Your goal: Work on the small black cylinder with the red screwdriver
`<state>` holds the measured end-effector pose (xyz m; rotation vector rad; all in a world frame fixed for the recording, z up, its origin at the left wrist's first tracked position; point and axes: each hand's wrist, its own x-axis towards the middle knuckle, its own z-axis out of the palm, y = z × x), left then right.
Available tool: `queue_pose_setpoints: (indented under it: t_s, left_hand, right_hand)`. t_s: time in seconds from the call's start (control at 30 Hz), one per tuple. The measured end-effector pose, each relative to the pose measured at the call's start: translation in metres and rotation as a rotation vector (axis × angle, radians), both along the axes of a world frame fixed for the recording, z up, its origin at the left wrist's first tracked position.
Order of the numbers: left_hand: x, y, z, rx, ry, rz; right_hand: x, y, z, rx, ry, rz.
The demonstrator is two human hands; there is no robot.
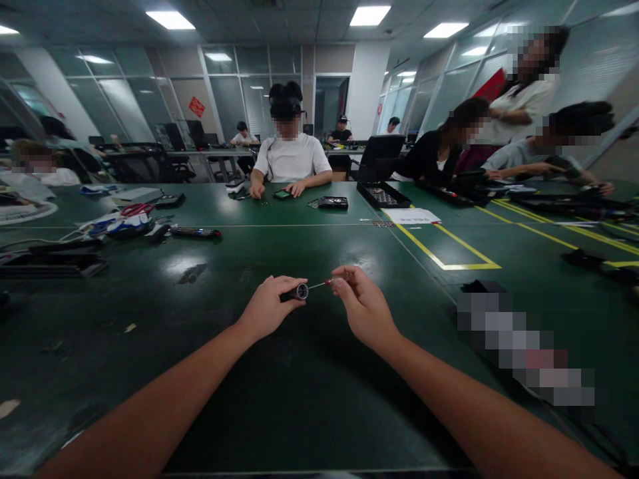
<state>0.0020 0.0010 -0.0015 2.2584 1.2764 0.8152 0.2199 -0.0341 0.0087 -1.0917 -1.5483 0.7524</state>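
Head view: a dark green matte worktop (309, 399) spreads across an office with glass partitions and bright ceiling panels. The left hand (267, 307) closes its grip around a short black cylindrical screwdriver handle (295, 292), held just above the worktop's middle. The right hand (362, 303) pinches a thin metal bit with a red collar (321, 284) at the handle's end. Yellow tape lines (452, 256) mark the worktop to the right.

Slim black cylindrical tool handle (294, 292): mostly hidden inside left hand (267, 307), only its round end shows. Thin metal bit with red collar (323, 284): far end covered by right hand (362, 305) fingers. Pixelated patch (524, 349) on the green table; contents unreadable. Both forearms cut off at bottom edge.
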Motion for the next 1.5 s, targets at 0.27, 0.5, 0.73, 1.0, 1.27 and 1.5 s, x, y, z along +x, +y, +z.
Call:
queue_pose_setpoints:
  t_s: [0.27, 0.5, 0.73, 1.0, 1.27, 1.5]
  left_hand:
    - [0.001, -0.001, 0.001, 0.041, 0.045, -0.062]
    - [-0.001, 0.002, 0.001, 0.076, 0.025, -0.051]
    - [0.000, 0.001, 0.001, 0.060, 0.028, -0.034]
    - [0.000, 0.001, 0.000, 0.037, 0.042, -0.018]
    - [0.002, 0.000, 0.000, 0.038, 0.044, -0.021]
    - [-0.001, 0.000, 0.003, 0.050, 0.038, 0.000]
  right_hand:
    - [0.001, 0.017, -0.006, -0.237, 0.449, -0.080]
    - [0.008, 0.027, -0.008, -0.400, 0.705, -0.030]
    - [0.003, 0.024, -0.012, -0.174, 0.451, -0.034]
    - [0.005, 0.013, -0.006, -0.049, 0.269, 0.054]
    - [0.002, -0.002, 0.006, 0.034, -0.003, -0.103]
    - [0.002, -0.004, 0.004, 0.060, -0.047, -0.057]
